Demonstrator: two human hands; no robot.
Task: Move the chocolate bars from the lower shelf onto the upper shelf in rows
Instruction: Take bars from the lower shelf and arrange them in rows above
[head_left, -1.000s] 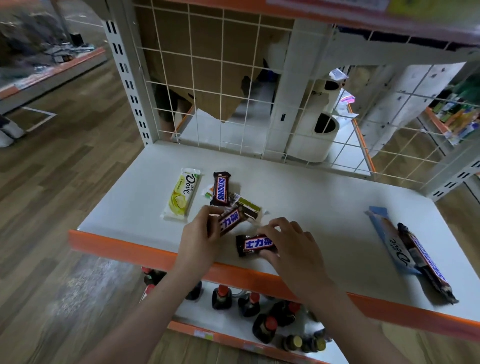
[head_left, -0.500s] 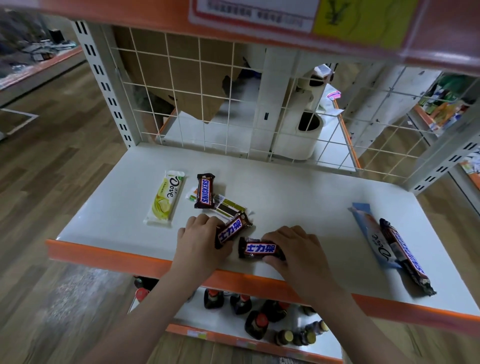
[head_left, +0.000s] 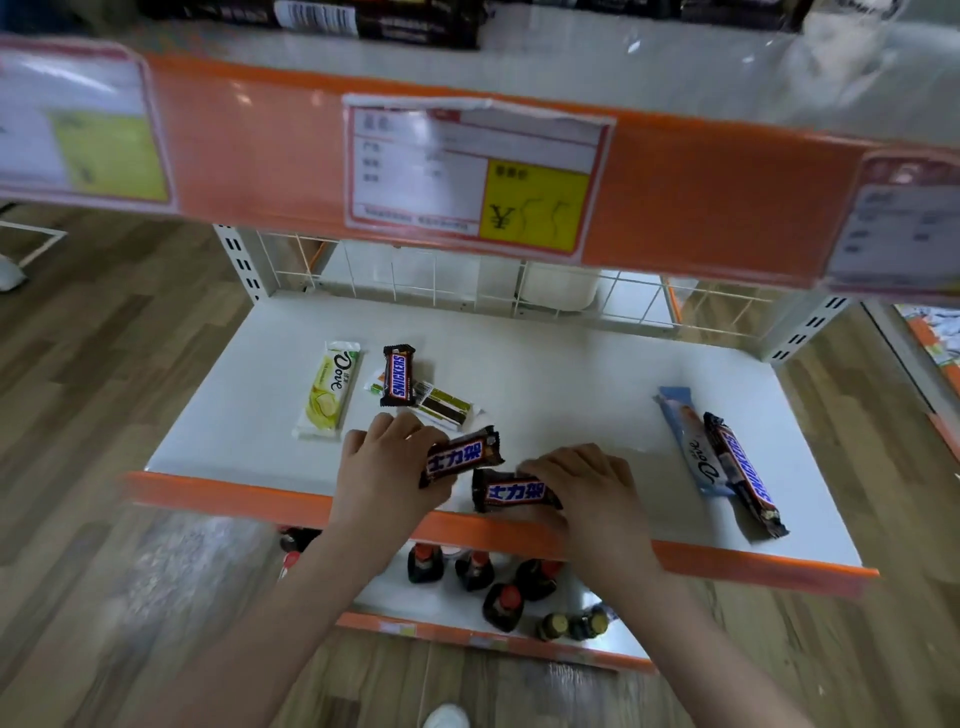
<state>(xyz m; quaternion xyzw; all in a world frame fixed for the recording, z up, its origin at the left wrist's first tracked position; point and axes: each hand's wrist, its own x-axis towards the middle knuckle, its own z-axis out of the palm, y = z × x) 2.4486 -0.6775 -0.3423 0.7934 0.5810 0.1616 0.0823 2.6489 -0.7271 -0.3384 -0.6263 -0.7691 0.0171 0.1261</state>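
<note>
My left hand (head_left: 387, 465) grips a small brown Snickers bar (head_left: 460, 455), lifted slightly off the white lower shelf (head_left: 571, 395). My right hand (head_left: 584, 488) holds a second small Snickers bar (head_left: 514, 491) near the shelf's front edge. Further back lie a yellow-white Dove bar (head_left: 328, 389), another small Snickers (head_left: 398, 375) and a green-striped bar (head_left: 441, 406). At the right lie a blue Dove bar (head_left: 688, 441) and a long Snickers (head_left: 745, 475). The upper shelf (head_left: 675, 57) shows at the top, with dark bars (head_left: 374, 18) lying on it.
The upper shelf's orange front rail (head_left: 260, 156) carries price labels (head_left: 467, 171) and overhangs the lower shelf. A wire grid (head_left: 467, 283) backs the lower shelf. Below it, several dark bottles (head_left: 501, 605) stand on a bottom shelf. Wooden floor lies around.
The view has tilted up, bringing the upper shelf into sight. Both hands have closed on their small Snickers bars and the left one has raised its bar a little.
</note>
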